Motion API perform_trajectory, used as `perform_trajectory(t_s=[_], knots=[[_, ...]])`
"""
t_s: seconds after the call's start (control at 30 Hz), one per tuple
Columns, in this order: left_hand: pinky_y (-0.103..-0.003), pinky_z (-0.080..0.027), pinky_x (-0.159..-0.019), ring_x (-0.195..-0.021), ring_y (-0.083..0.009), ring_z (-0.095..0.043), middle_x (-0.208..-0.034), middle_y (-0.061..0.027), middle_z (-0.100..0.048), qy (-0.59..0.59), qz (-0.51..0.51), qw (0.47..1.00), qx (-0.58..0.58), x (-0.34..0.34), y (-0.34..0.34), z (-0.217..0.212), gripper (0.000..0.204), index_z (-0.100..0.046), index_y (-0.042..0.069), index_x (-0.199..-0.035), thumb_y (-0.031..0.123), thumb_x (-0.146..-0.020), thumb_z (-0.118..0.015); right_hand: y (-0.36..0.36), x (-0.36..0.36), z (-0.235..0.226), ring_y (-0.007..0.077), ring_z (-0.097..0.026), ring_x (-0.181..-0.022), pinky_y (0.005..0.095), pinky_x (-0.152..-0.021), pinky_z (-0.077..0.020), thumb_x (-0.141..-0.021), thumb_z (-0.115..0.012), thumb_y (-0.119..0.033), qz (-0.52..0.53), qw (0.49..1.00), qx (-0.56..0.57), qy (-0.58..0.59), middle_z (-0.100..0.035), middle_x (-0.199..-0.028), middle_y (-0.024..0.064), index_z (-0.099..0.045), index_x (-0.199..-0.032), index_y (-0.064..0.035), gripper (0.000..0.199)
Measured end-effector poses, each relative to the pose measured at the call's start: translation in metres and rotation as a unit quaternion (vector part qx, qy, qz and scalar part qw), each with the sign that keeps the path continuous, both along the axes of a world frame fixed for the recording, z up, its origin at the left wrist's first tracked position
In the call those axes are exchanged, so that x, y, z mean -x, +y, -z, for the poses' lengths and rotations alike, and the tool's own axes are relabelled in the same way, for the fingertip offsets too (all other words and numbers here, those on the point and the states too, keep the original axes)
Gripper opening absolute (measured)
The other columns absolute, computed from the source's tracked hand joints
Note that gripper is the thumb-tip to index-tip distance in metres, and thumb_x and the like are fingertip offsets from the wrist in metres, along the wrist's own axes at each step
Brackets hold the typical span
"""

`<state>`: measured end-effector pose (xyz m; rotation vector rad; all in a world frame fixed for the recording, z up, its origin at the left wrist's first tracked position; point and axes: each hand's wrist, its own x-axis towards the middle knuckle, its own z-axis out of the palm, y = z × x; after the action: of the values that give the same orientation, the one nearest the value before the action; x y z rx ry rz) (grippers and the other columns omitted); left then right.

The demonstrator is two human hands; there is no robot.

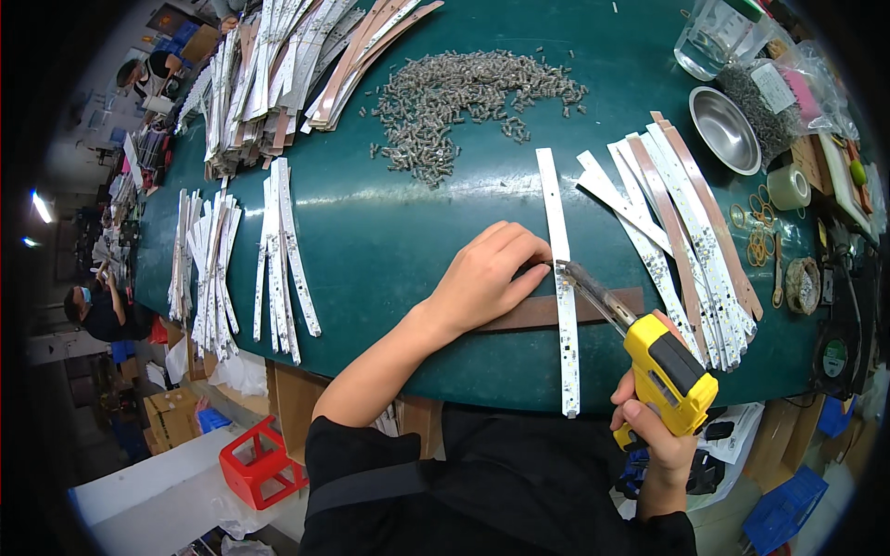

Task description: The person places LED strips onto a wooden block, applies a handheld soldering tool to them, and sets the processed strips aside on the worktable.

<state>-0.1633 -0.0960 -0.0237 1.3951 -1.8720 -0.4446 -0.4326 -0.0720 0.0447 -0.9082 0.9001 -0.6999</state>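
Observation:
A long white LED circuit strip (568, 361) lies lengthwise in front of me, crossing over a flat brown bar (524, 315). My left hand (491, 273) rests on the bar, its thumb and forefinger pinched together at the strip's left edge. Whatever small thing they may hold is hidden. My right hand (654, 426) grips a yellow and black soldering gun (672, 371) by its handle. The gun's dark metal tip meets the strip beside my left fingertips. Farther off lies a heap of small grey cylindrical parts (422, 111).
Bundles of strips (691, 241) lie to the right, others (278, 259) to the left, with a big stack (269, 74) at the far left. A metal bowl (725, 130), clear jug (714, 42), tape roll (789, 187) and rubber bands (760, 236) line the right side. A red stool (260, 466) stands below.

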Motion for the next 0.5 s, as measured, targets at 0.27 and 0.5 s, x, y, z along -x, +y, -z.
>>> perform_trajectory(t_s=[0.27,0.5], knots=[[-0.035,-0.047,-0.069,-0.075,-0.0244,-0.058,-0.079,-0.0071,-0.059,-0.001,0.000,1.000,0.004,-0.0003,-0.0006,0.0021,0.014,-0.061,0.004,-0.089,0.002,-0.079,-0.070,-0.0011,-0.0040,0.0013,0.0146,-0.063,-0.081,0.0261,-0.062,-0.0572,-0.075,-0.065,0.005,0.008,1.000,0.019,-0.006,-0.060,-0.107,0.0128,-0.032,-0.147,0.0027,0.079],[-0.035,-0.048,-0.070,-0.077,-0.0248,-0.058,-0.080,-0.0071,-0.060,0.002,-0.003,1.000,-0.002,-0.0004,-0.0018,0.0002,0.015,-0.061,0.005,-0.089,0.002,-0.078,-0.070,-0.0039,-0.0024,-0.0020,0.0121,-0.061,-0.074,0.0248,-0.057,-0.0557,-0.074,-0.064,0.005,-0.008,1.000,0.010,0.028,-0.061,-0.102,0.0124,-0.032,-0.146,0.0028,0.079]])
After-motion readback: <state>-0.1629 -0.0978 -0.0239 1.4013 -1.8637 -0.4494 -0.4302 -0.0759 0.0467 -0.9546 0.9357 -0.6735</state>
